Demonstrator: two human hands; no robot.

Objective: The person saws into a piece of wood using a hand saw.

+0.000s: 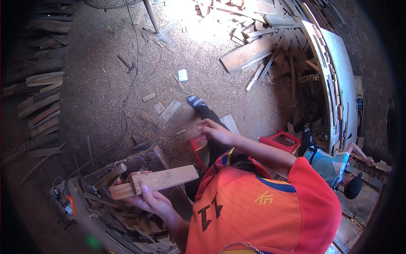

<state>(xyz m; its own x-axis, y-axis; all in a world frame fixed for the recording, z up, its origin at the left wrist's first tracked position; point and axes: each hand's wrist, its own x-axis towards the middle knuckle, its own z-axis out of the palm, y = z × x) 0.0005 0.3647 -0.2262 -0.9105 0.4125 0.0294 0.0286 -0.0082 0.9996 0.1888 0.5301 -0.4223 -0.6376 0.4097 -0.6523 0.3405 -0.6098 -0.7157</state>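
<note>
My left hand point(154, 202) grips a flat wooden bar point(169, 178) with a small block lying across it near one end. The thumb presses on the bar beside that block, and the other fingers are partly hidden beneath. The bar is held above a dark, worn workbench point(146, 158). Just beyond its left end rests a wooden-handled tool point(111, 175), whose head I cannot make out. My right hand point(215, 130) hangs in the air in front of me, fingers loosely stretched and apart, holding nothing.
A red stool point(281, 139) stands at right, near a co-worker in a blue shirt point(327, 167). Scrap boards point(249, 53) are heaped at far right; stacked planks point(44, 101) line the left. A fan stand point(152, 19) and cable point(134, 72) are on the shavings-covered floor.
</note>
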